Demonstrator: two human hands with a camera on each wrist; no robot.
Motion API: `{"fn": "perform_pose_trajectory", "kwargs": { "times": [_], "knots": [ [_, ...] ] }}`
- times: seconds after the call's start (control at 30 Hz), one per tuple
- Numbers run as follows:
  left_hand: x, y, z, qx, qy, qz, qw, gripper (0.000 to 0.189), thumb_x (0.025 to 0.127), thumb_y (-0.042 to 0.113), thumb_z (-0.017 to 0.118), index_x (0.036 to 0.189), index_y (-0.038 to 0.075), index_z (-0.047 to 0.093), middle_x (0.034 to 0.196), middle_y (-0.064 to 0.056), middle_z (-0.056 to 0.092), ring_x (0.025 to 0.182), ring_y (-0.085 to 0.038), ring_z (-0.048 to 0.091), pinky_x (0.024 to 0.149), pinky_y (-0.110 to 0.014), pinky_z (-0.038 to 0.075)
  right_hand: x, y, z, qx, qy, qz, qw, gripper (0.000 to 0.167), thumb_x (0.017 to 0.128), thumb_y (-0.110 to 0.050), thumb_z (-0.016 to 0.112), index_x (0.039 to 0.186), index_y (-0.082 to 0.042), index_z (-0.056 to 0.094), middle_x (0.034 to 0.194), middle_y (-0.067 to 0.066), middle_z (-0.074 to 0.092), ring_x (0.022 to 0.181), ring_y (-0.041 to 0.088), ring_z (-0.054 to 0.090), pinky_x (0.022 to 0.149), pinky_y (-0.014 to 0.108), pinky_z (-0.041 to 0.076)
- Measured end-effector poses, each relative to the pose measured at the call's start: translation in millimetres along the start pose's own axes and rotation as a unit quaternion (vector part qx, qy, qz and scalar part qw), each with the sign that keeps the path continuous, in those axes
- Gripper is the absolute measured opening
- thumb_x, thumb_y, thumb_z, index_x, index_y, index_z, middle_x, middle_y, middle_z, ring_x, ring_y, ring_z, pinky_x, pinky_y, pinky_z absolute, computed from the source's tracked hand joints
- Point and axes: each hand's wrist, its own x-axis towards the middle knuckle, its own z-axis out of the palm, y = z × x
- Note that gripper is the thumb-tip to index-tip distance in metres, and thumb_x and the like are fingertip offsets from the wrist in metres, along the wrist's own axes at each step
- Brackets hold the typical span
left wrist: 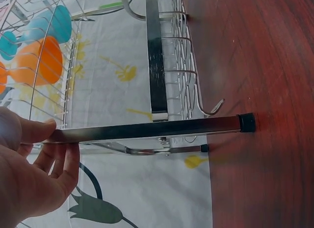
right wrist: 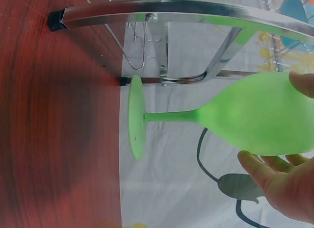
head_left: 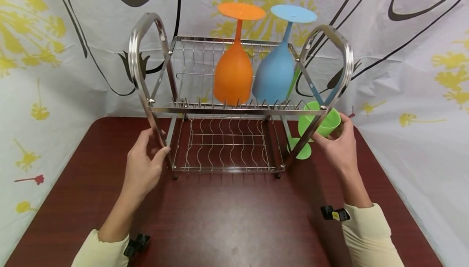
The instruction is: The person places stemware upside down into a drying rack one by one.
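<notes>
My left hand [head_left: 142,167] grips the front left leg [left wrist: 122,132] of a two-tier metal dish rack [head_left: 238,111], thumb on one side and fingers on the other. Beside the rack's right side, my right hand [head_left: 340,149] holds a green plastic wine glass [right wrist: 265,115] by its bowl. That glass is upright, its open rim facing up and its round foot below; the rack's front right leg partly covers it in the head view. On the upper tier, an orange wine glass [head_left: 233,73] and a blue wine glass [head_left: 275,73] stand upside down, side by side.
The rack stands towards the back of a dark red wooden table [head_left: 227,218]. Its lower tier [head_left: 227,145] is a wavy wire shelf. Behind and at both sides hangs a white cloth [head_left: 410,75] with yellow and black flower prints.
</notes>
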Motion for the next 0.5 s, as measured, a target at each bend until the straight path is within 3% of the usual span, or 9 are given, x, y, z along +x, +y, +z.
{"fn": "perform_pose_trajectory", "kwargs": {
  "times": [0.1,0.23,0.5],
  "knots": [
    [-0.5,1.0,-0.4,-0.010,-0.008,-0.006,0.9999,0.037,0.084,-0.008,0.068,0.118,0.001,0.057,0.098,-0.012,0.063,0.082,-0.012,0.060,0.071,-0.009,0.050,-5.3,-2.7,-2.0,0.012,0.000,-0.007,0.9999,0.080,0.079,-0.003,0.078,0.144,-0.012,0.032,0.126,0.001,0.050,0.107,0.009,0.058,0.080,0.010,0.051],
    [0.3,2.5,-0.8,-0.026,-0.011,-0.012,0.9995,0.036,0.085,-0.008,0.067,0.118,0.001,0.056,0.100,-0.013,0.063,0.083,-0.014,0.060,0.072,-0.009,0.050,-10.8,-6.5,-5.2,-0.015,0.006,-0.006,0.9999,0.081,0.078,-0.001,0.078,0.144,-0.011,0.031,0.125,0.002,0.050,0.103,0.006,0.059,0.080,0.009,0.050],
    [0.1,1.9,1.7,-0.050,-0.005,-0.034,0.9982,0.036,0.085,-0.010,0.066,0.118,0.000,0.057,0.102,-0.012,0.062,0.085,-0.006,0.059,0.076,-0.010,0.050,-23.1,-15.3,-13.3,-0.028,0.003,0.003,0.9996,0.085,0.076,0.001,0.078,0.146,-0.012,0.030,0.130,0.008,0.049,0.106,0.010,0.058,0.082,0.009,0.049]
  ]
}}
